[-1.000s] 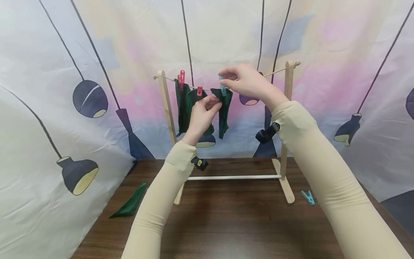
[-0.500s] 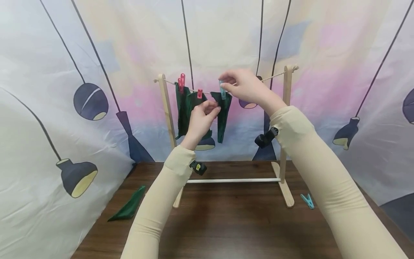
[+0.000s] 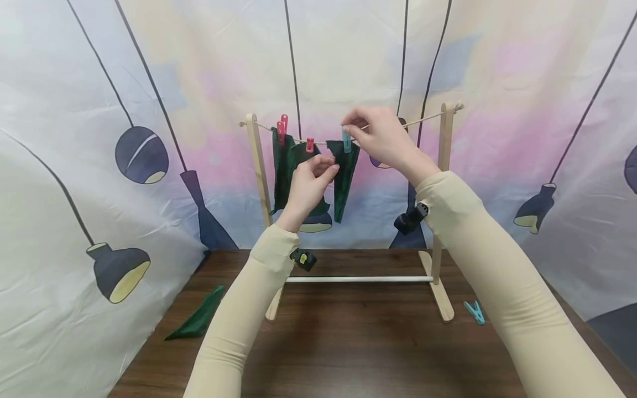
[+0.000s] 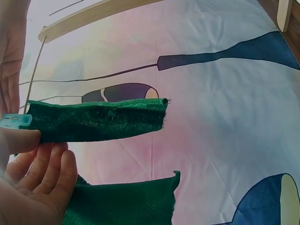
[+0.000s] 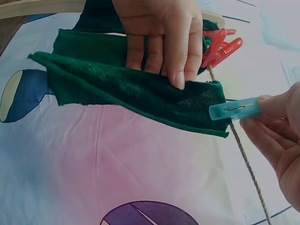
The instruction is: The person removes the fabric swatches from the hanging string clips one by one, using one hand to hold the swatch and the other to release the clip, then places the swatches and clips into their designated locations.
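A narrow strip of green velvety cloth hangs over the rope line, folded lengthwise. My left hand pinches its left edge near the top, thumb in front and fingers behind. A light blue clothespin sits across the strip's upper end at the rope. The thumb and fingers of my right hand pinch the handle end of this clothespin. To the left, another green cloth hangs from the same line, partly hidden by my left hand. Red clothespins are on it, one at its right part.
The wooden rack holds the rope between two posts, with a white bar low down. A folded green cloth lies at the table's left. One more blue clothespin lies beside the rack's right foot. A printed curtain hangs behind.
Both hands stay at the strip and clothespin. The strip's lower end has swung a little left and looks narrower. My right fingers now sit nearer the clothespin's top end. The head view has shifted slightly.
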`<state>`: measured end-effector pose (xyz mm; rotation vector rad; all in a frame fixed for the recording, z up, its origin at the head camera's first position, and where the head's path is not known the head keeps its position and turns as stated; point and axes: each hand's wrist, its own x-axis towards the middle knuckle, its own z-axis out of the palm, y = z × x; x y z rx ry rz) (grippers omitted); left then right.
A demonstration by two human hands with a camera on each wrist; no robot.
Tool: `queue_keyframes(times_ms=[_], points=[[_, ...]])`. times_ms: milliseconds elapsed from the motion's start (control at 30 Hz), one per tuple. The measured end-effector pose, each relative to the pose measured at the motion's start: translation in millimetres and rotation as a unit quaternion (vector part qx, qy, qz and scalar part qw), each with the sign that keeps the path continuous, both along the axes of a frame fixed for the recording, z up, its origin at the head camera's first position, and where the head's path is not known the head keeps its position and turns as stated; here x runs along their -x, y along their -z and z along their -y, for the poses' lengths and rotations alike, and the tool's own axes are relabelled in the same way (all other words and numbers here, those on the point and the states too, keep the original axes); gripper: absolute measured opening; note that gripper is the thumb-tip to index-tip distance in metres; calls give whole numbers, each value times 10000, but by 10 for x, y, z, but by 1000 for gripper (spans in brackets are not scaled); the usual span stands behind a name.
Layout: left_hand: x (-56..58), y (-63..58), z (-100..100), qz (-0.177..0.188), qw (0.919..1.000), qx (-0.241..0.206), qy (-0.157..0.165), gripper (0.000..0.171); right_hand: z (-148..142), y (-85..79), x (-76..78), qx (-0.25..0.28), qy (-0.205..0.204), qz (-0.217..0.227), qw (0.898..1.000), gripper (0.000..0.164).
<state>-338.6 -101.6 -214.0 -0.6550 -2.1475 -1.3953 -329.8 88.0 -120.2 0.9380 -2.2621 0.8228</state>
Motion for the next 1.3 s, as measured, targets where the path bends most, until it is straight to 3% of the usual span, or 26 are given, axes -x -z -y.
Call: queue_keyframes(times_ms=[300,800,1033,1300], points=[[-18,0,17,-140,9999,-12,19,23,-49,-5,-9,247,103,-133,9996,19],[-47,18,57,-71,9999,113,-109,24,-137,-61,-45,592,135,-255,9978,21],[-92,-8,121,-335,9989,214,-229,25,-202,-84,-81,578,212,-182,9979,31],[-200,-83,230,-593,9976,293,-225,24,-463,-76,-194,886,336,-38,9955,36]])
